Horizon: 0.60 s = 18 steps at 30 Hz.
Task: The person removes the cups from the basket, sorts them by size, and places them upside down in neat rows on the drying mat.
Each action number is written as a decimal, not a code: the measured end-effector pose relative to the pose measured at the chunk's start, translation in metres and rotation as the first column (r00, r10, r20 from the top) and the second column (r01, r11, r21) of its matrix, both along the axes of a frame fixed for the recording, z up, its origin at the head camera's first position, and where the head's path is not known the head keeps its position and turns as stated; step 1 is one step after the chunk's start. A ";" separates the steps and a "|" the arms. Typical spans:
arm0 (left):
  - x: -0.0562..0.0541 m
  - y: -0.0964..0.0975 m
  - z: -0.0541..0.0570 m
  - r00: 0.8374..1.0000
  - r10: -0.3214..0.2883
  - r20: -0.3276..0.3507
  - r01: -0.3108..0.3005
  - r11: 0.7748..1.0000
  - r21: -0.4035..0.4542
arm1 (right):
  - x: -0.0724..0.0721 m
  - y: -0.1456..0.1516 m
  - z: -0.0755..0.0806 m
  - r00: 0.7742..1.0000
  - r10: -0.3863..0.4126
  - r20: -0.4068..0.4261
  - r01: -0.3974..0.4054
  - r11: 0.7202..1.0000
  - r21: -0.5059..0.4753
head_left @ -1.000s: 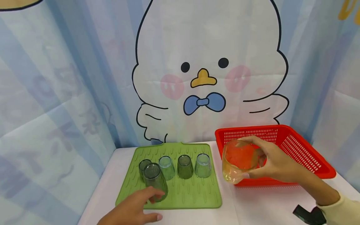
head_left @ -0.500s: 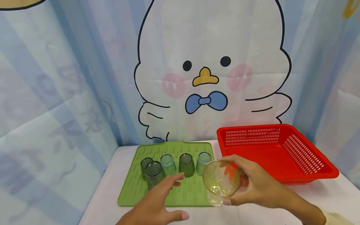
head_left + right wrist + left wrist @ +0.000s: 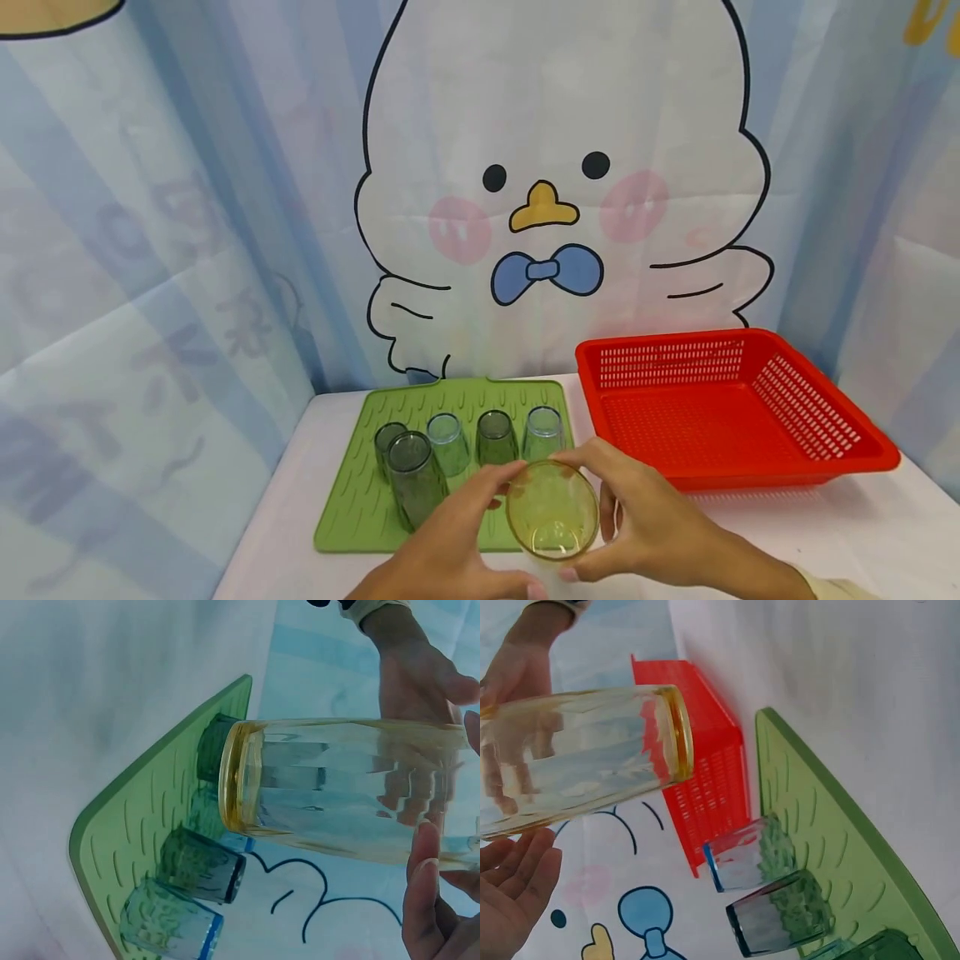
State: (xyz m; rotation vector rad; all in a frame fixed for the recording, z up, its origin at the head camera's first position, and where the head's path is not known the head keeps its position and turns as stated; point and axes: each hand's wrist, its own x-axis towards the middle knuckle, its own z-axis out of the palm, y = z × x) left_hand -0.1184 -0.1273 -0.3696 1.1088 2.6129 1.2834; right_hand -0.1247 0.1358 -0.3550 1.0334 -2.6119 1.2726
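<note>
A yellow-tinted drinking glass is held in front of the green ridged mat, its mouth facing up in the head view. My right hand grips it from the right, thumb at the near side and fingers at the far side. My left hand is at its left, index fingertip right at the rim and thumb spread apart below. In the left wrist view, left fingertips meet the edge of the glass. In the right wrist view, the left fingers show through the clear wall. The thick amber base points toward the table.
Several glasses stand on the mat: a tall dark one, a small dark one behind it, a bluish one, a grey one and a clear one. A red basket stands at the right, before a printed curtain.
My right hand has carried the yellow glass from over the red basket leftward and toward me. My left hand has left the tall dark glass and moved right, up to the yellow glass.
</note>
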 end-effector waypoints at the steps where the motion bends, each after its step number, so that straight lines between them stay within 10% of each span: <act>1: 0.000 0.001 0.000 1.000 0.008 -0.007 -0.008 1.000 0.003 | 0.000 -0.001 -0.001 1.000 0.001 0.009 -0.001 1.000 -0.001; 18: 0.001 0.005 -0.004 0.988 0.066 -0.141 -0.058 0.997 0.059 | 0.000 -0.010 -0.010 1.000 0.005 -0.002 -0.005 0.999 -0.044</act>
